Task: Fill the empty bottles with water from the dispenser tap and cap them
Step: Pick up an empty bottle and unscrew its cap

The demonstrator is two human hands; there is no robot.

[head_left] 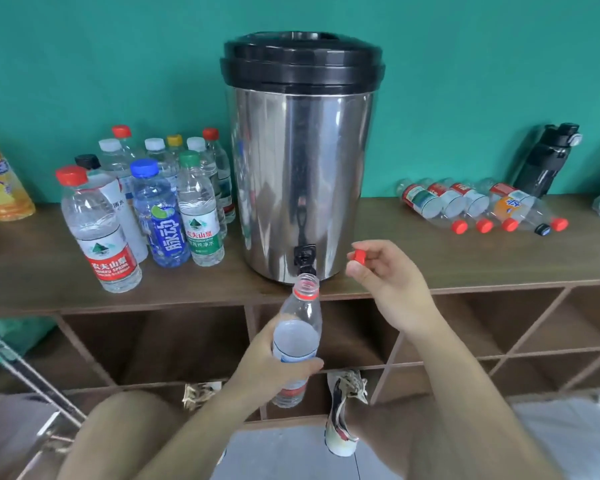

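The left hand grips a clear plastic bottle around its label, fingers and thumb curled round it; the bottle is tilted a little, and its open mouth with the red ring sits just under the black tap, at 6 o'clock from it; I cannot tell if water runs. The right hand pinches a red cap between thumb and fingertips, at 3 o'clock from the tap and apart from it. The tap is at the bottom of a steel water dispenser with a black lid, which stands on a brown wooden shelf. At 9 o'clock from the dispenser stands a group of capped bottles, close together; at 3 o'clock some label-wrapped bottles lie on their sides in a row, caps toward the person; behind them a black flask leans at the green wall.
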